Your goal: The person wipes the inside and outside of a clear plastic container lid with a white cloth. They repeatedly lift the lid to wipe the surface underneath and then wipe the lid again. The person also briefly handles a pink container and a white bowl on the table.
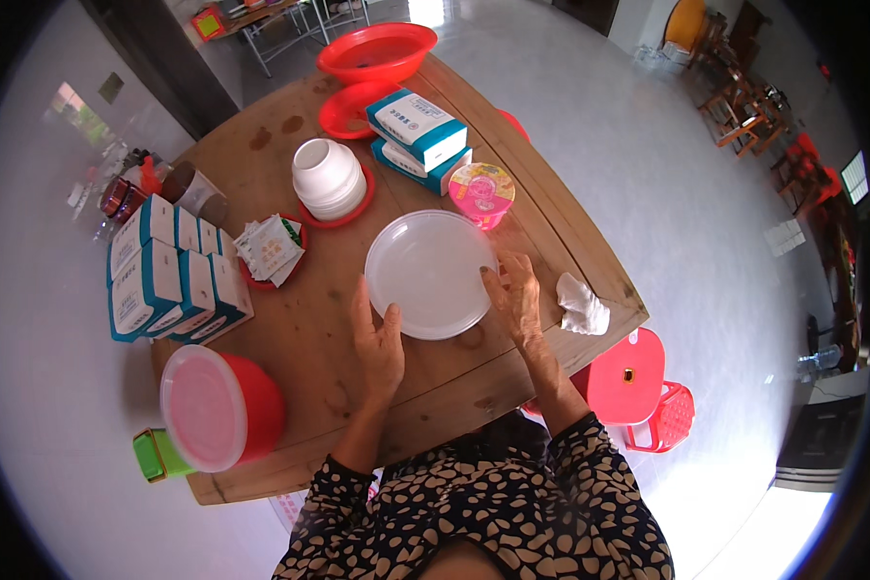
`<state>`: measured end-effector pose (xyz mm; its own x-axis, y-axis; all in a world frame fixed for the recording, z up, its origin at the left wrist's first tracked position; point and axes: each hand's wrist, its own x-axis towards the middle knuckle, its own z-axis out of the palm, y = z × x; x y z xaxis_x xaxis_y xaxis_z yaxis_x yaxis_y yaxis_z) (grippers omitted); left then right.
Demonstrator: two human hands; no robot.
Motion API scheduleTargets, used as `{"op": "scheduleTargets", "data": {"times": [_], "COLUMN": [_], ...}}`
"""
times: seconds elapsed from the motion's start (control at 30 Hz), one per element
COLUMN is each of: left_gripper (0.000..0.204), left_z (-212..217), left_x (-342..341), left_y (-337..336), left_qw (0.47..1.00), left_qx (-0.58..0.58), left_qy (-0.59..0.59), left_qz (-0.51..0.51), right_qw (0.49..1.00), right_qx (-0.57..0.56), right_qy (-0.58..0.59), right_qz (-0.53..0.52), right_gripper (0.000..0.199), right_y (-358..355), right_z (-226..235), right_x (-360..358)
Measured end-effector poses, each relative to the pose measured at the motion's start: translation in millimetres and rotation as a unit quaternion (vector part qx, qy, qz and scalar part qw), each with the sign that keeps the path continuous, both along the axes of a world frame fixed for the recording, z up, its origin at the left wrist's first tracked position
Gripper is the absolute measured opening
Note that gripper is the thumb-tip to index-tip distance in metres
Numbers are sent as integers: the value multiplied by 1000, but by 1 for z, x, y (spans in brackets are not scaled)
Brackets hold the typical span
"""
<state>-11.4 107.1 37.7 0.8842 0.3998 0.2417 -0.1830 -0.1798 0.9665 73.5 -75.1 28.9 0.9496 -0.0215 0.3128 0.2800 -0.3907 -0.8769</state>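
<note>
A round translucent white lid (429,275) lies in the middle of the wooden table; I cannot tell whether a tub sits under it. My left hand (379,343) is at its near left edge, open, thumb apart from the straight fingers. At the right edge, my right hand (516,295) is also open, its thumb and fingertips close to or touching the rim. Just beyond the lid stands a pink instant noodle cup (482,193). To the right of my right hand is a crumpled white tissue (582,304).
Tissue packs (179,280) are piled at the left, with two more packs (418,128) at the back. White bowls (327,179), sachets on a red dish (271,249), a red basin (377,53) and a red lidded tub (224,408) surround the middle. Red stools (623,382) stand by the right corner.
</note>
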Motion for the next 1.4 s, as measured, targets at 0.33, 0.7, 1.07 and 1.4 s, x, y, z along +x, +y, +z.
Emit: {"op": "scheduleTargets", "data": {"times": [0.33,0.7,1.07,1.4], "left_gripper": [57,35,35,48], "left_z": [39,63,27,-15], "left_x": [-15,-46,-31,-2], "left_y": [-23,-63,-125,-170], "left_qw": [995,937,951,917], "left_qx": [78,-324,-269,-339], "left_qy": [-47,61,79,115], "left_qz": [42,-112,-129,-174], "right_qw": [992,977,995,928], "right_qx": [125,-157,-66,-325], "right_qy": [-13,-148,-75,-180], "right_qz": [13,-1,3,25], "right_gripper": [40,31,34,31], "right_y": [-4,-98,-177,-160], "right_z": [14,48,-3,-3], "right_x": [-17,-42,-41,-38]}}
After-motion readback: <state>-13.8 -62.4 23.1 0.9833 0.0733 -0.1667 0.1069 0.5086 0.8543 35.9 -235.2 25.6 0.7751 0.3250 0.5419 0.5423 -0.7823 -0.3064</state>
